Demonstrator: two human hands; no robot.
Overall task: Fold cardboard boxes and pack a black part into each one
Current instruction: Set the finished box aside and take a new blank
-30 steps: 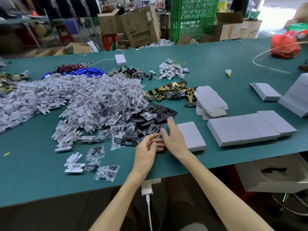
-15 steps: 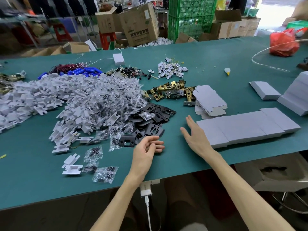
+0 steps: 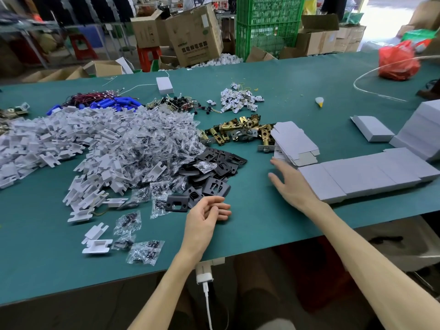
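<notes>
Dozens of black parts (image 3: 214, 172) lie heaped on the bench (image 3: 47, 258), their left side buried under a spill of clear bags (image 3: 147, 148). One loose plate (image 3: 177, 203) sits at the heap's near edge, just beside the left hand (image 3: 207, 217). That hand rests palm-up on the bench, fingers loosely curled around nothing. The right hand (image 3: 289, 184) is spread flat and empty between the heap and a row of folded boxes (image 3: 366, 175), fingertips toward the stack of flat blanks (image 3: 291, 139).

The step looks like starting the next box. It is best to lift only the top blank, square it over bare bench, and have the left hand take the loose plate, which is free of the bags, rather than dig in the heap.

Whether the right hand's edge touches the nearest box I cannot tell. The closed boxes hide their contents. The black parts come in several shapes, hard to sort under the bags. The taller box stacks (image 3: 421, 129) at far right are cut by the frame.
</notes>
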